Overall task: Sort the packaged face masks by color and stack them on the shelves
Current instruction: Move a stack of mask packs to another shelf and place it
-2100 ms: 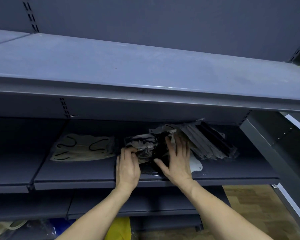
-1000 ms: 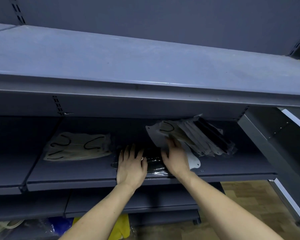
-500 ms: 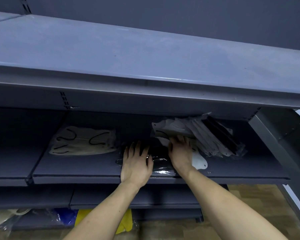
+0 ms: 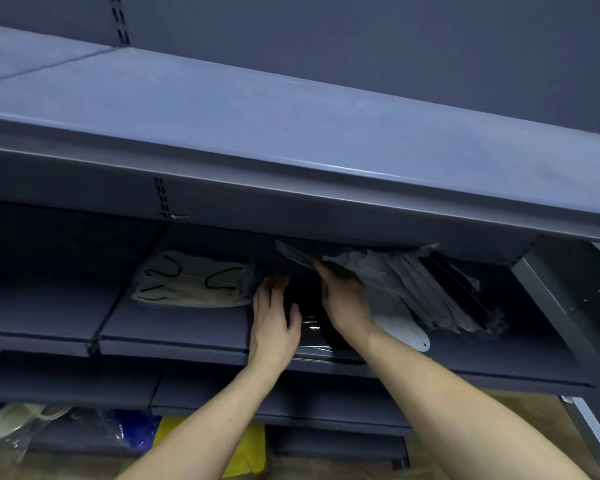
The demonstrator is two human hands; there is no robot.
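Two bare hands are reaching into the middle shelf (image 4: pixel 174 327) of a dark grey rack. Left hand (image 4: pixel 272 320) is lying flat with straight fingers, and it is pressing on the left part of a black mask package (image 4: pixel 314 327) that is resting near the front edge of this shelf. Right hand (image 4: pixel 345 303) is over the right part of the same package, and its fingertips are touching the lower edge of a clear package (image 4: pixel 297 255) that is tilting up under the upper shelf (image 4: pixel 291 133); I cannot tell if the fingers are pinching it or only touching it. Just beside this hand, on the right, a pile of packaged masks (image 4: pixel 426 292) is leaning, with white ones in front and black ones behind. On the left, apart from the hands, a beige mask package (image 4: pixel 194 282) with black ear loops is lying flat. Below, on the floor, a yellow bag (image 4: pixel 246 452) and a blue bag (image 4: pixel 136 431) are showing
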